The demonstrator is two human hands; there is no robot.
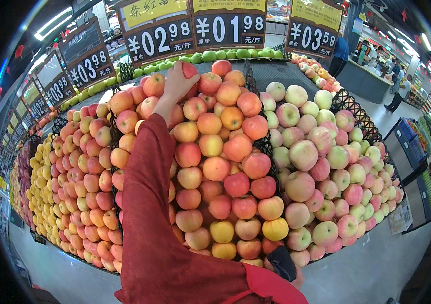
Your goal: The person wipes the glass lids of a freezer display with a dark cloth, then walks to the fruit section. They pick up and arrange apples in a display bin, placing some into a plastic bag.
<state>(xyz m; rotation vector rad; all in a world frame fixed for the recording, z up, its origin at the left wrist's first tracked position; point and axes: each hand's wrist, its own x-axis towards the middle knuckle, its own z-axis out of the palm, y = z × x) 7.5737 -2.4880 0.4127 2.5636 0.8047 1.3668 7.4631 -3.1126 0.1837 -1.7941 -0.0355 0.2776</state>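
My left hand (180,80), in a dark red sleeve, reaches to the top of a sloping heap of red-and-yellow apples (215,168). Its fingers and thumb are around a red apple (190,70) at the heap's upper edge; another red apple sits just under the palm. Low in the picture, my right hand (298,279) is mostly hidden behind the red sleeve and a dark object (282,263). It appears to grip this object, whose kind I cannot tell. The object is in front of the lowest apples.
Black mesh dividers (270,152) flank the heap. Paler apples (302,155) lie to the right, more red apples (86,171) and yellow fruit (40,182) to the left. Price boards (230,28) stand above green apples (209,56) behind. People (399,93) are near a counter (363,81).
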